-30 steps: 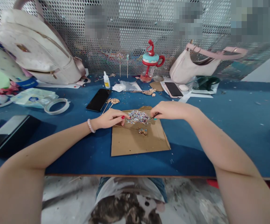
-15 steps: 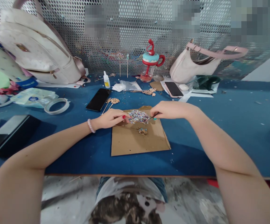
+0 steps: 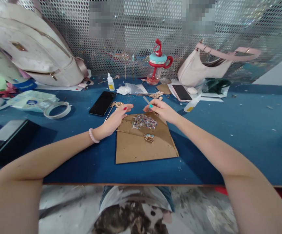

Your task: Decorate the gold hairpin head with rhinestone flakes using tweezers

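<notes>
My right hand (image 3: 164,110) is over the back edge of the cardboard sheet (image 3: 141,152), fingers closed on a slim pale-grey strip (image 3: 146,100), possibly tweezers. My left hand (image 3: 116,119) is raised at the sheet's back left corner, fingers stretched and apart, holding nothing. Between and below the hands, a heap of small glittering multicoloured beads (image 3: 144,122) lies on the cardboard. In front of it lies a hairpin (image 3: 149,137), its thin stem pointing left and its gold ornament dotted with light blue pieces.
Behind my left hand lie a black phone (image 3: 102,103) and gold hairpins (image 3: 119,104). Glue bottles stand at the back (image 3: 111,82) and lie at right (image 3: 192,104). A red-handled cup (image 3: 154,70), a pink-edged phone (image 3: 181,93), bags and a tape roll (image 3: 57,110) surround the work area.
Both hands have lifted away from the bead heap toward the back. My left fingers have straightened. The right hand's tool has turned upward, and the glue bottle at right is now more visible.
</notes>
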The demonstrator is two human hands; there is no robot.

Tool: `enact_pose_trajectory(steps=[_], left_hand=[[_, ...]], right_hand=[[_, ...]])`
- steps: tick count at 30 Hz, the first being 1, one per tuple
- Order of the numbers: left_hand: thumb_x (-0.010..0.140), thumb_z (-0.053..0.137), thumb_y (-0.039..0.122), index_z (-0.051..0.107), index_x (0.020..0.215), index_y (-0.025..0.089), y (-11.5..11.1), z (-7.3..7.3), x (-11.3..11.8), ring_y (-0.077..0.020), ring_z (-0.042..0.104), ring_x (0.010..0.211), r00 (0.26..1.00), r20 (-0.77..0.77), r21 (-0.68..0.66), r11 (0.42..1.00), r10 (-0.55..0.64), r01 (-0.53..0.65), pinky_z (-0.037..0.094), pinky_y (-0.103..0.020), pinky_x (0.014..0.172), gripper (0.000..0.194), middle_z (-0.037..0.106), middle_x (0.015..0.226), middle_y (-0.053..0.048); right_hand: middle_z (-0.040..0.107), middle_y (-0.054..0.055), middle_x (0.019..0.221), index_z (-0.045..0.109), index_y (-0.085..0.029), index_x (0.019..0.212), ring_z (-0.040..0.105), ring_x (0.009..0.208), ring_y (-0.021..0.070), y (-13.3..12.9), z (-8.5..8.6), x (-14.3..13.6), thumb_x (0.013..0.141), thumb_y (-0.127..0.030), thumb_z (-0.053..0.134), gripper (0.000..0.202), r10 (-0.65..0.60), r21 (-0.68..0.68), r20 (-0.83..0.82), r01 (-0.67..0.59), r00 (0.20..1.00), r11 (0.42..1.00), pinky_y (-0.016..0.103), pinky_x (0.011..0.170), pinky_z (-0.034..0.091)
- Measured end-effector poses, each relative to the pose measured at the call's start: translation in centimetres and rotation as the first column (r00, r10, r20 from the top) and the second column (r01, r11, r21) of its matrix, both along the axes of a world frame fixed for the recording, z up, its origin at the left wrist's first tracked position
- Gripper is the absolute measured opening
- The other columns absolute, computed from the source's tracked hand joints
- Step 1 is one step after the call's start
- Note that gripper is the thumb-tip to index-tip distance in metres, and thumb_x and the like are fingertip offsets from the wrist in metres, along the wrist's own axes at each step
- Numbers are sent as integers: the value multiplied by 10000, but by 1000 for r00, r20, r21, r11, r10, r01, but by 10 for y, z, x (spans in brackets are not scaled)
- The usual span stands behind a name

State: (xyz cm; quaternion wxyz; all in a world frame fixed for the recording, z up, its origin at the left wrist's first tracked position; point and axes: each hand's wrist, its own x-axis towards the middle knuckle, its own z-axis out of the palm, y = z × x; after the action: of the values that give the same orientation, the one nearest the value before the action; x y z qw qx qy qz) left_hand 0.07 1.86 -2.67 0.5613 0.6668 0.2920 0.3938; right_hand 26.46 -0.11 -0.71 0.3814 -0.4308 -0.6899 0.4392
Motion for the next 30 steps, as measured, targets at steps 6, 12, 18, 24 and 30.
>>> enact_pose_trajectory(steps=[6,12,18,24,30], left_hand=[[992,575,502,605,1257,164,1,-3,0,-249,634,1163,997,11,-20,997,-71,71,529,-506,1038,431,649,1257,-102],[997,569,497,636,1186,156,2,-3,-3,-236,643,1133,983,-156,124,985,-96,116,536,-488,1022,396,667,1208,-92],[987,608,439,656,1095,150,-1,16,-8,-200,659,1012,882,-464,337,905,-81,261,567,-430,937,312,681,1102,-65],[968,643,412,665,1053,150,16,29,-15,-206,647,1048,725,-666,375,763,-174,527,550,-447,975,276,673,1138,-67],[939,673,450,634,1133,157,23,25,-18,-219,632,1055,688,-712,387,737,-142,554,560,-440,940,354,644,1173,-76]], right_hand=[[673,85,1160,622,-152,1198,665,1061,203,-4,-15,-8,996,-466,574,377,-36,-120,-234,8,971,993,442,963,561],[669,85,1171,624,-150,1193,661,1074,206,-6,-19,-14,989,-447,591,361,-84,-165,-321,31,944,986,442,964,560],[675,83,1164,633,-149,1165,658,1091,208,-11,-17,-20,989,-439,593,342,-81,-165,-350,24,933,986,449,985,550],[682,74,1134,643,-144,1109,664,1045,192,-19,-11,-27,983,-408,610,295,-82,-163,-309,32,948,986,427,960,556],[681,72,1133,644,-140,1103,662,1051,194,-20,-10,-29,976,-393,623,284,-91,-168,-300,41,950,985,428,962,555]])
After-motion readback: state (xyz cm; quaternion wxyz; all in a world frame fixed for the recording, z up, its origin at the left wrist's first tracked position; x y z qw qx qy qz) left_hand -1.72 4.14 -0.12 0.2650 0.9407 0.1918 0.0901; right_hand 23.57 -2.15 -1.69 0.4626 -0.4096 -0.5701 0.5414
